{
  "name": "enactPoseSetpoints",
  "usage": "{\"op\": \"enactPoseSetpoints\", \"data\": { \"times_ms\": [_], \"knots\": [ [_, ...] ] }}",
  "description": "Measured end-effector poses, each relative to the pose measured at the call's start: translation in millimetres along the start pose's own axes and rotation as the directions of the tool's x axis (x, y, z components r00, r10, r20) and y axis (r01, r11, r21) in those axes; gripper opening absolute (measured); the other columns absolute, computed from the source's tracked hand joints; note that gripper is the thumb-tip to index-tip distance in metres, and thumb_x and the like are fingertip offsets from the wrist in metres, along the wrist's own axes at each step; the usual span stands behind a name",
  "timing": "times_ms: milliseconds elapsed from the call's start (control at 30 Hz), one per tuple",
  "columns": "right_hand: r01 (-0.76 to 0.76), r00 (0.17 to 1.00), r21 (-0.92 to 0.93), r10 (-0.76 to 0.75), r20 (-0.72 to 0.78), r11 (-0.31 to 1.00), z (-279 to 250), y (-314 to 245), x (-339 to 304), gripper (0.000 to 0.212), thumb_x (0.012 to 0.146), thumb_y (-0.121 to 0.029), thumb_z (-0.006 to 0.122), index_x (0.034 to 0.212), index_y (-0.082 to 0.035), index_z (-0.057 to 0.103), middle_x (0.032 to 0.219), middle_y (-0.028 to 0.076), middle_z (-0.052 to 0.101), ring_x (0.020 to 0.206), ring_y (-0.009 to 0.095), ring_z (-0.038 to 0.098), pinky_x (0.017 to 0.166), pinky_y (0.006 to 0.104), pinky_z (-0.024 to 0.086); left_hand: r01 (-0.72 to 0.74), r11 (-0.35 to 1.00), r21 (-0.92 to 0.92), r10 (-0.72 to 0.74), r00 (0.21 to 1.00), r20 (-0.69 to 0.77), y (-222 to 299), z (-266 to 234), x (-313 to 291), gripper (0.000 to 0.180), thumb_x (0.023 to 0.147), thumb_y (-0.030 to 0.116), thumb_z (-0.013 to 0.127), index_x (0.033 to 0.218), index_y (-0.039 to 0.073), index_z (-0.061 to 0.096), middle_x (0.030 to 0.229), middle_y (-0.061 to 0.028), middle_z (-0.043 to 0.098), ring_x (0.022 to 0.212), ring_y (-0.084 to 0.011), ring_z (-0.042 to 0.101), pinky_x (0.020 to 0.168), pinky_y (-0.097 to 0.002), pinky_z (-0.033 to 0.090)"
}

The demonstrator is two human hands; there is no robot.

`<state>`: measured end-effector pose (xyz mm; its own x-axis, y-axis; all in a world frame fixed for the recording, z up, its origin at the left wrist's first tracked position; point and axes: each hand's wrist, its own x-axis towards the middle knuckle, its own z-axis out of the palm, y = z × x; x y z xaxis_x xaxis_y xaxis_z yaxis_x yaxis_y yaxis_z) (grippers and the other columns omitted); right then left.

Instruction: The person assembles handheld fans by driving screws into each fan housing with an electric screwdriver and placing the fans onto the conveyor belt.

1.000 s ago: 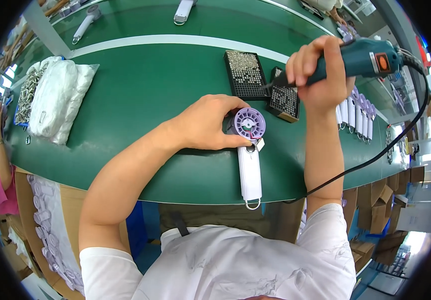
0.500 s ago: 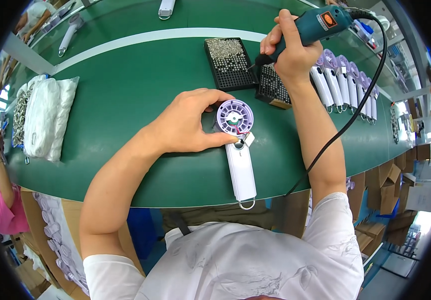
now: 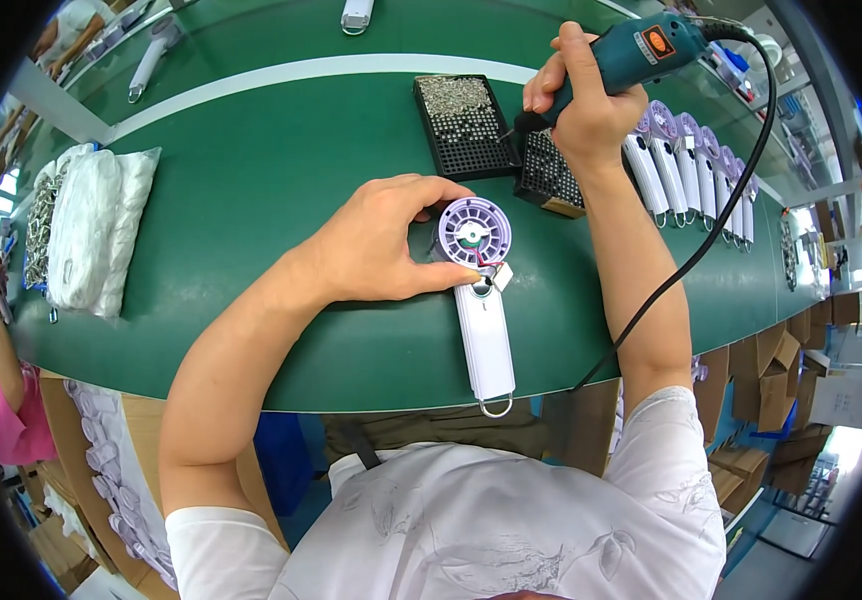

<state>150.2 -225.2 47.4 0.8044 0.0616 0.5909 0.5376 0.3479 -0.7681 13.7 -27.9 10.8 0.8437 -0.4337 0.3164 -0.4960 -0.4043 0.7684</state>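
My left hand (image 3: pixel 381 240) grips a white and purple handheld fan (image 3: pixel 486 335) near its round head, thumb on one side and fingers curled behind. The fan lies on the green bench with its handle and metal loop toward me; red wires and a small white connector show below the head. In my right hand (image 3: pixel 591 115) is a teal electric screwdriver (image 3: pixel 648 50), its thin bit pointing down-left at a black screw tray (image 3: pixel 466 125). Small silver screws fill the tray's far part. Whether the bit touches a screw is too small to tell.
Beside the tray stands a second black perforated block (image 3: pixel 549 172). Several similar fans (image 3: pixel 686 165) lie in a row at the right. A black cord (image 3: pixel 691 270) hangs past my right forearm. Clear plastic bags (image 3: pixel 101 235) lie at the left. Fans sit on the far belt (image 3: pixel 251 35).
The fans on the far belt have shifted to the right. My hands, the held fan and the screwdriver have moved only very slightly.
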Motion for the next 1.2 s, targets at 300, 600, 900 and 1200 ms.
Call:
{"op": "enactPoseSetpoints", "data": {
  "times_ms": [300, 600, 900, 1200],
  "knots": [
    [0.050, 0.996, -0.045, -0.046, 0.075, 0.998, 0.8, 4.0, 4.4, 0.016, 0.097, -0.009, 0.067, 0.085, 0.000, 0.062, 0.061, 0.007, 0.058, 0.045, 0.016, 0.055, 0.046, 0.0347, 0.049, -0.008, 1.000, 0.005, 0.008, 1.000, -0.003, 1.2, -1.3, 2.3, 0.064, 0.070, 0.030, 0.092, 0.120, 0.000, 0.067, 0.107, -0.0132, 0.072, 0.092, -0.0250, 0.068, 0.084, -0.0348, 0.054],
    [0.020, 0.999, -0.056, -0.022, -0.037, 0.998, 6.9, -6.6, 0.4, 0.017, 0.096, -0.010, 0.069, 0.092, 0.004, 0.061, 0.061, 0.007, 0.057, 0.044, 0.017, 0.053, 0.046, 0.0360, 0.048, 0.018, 1.000, 0.022, -0.018, 1.000, -0.022, 0.9, -0.5, -1.0, 0.062, 0.069, 0.030, 0.092, 0.117, -0.001, 0.068, 0.105, -0.0130, 0.072, 0.091, -0.0241, 0.069, 0.083, -0.0344, 0.055],
    [-0.038, 0.972, 0.227, -0.017, 0.234, 0.973, 17.1, -76.4, -5.9, 0.026, 0.106, -0.021, 0.047, 0.101, -0.001, 0.064, 0.062, 0.004, 0.051, 0.042, 0.015, 0.042, 0.046, 0.0346, 0.041, 0.066, 0.996, 0.066, -0.062, 0.996, -0.070, 2.9, -13.7, -1.7, 0.059, 0.068, 0.034, 0.092, 0.108, -0.003, 0.069, 0.099, -0.0161, 0.072, 0.090, -0.0295, 0.070, 0.081, -0.0376, 0.057],
    [-0.141, 0.912, 0.170, 0.061, 0.407, 0.975, 36.9, -80.4, -27.0, 0.021, 0.106, -0.013, 0.046, 0.105, 0.003, 0.059, 0.058, 0.009, 0.051, 0.039, 0.015, 0.046, 0.040, 0.0329, 0.044, 0.069, 0.995, 0.068, -0.065, 0.996, -0.061, 4.3, -14.4, -1.5, 0.057, 0.067, 0.028, 0.092, 0.110, -0.002, 0.069, 0.102, -0.0133, 0.074, 0.089, -0.0258, 0.070, 0.082, -0.0345, 0.055]
  ]
}}
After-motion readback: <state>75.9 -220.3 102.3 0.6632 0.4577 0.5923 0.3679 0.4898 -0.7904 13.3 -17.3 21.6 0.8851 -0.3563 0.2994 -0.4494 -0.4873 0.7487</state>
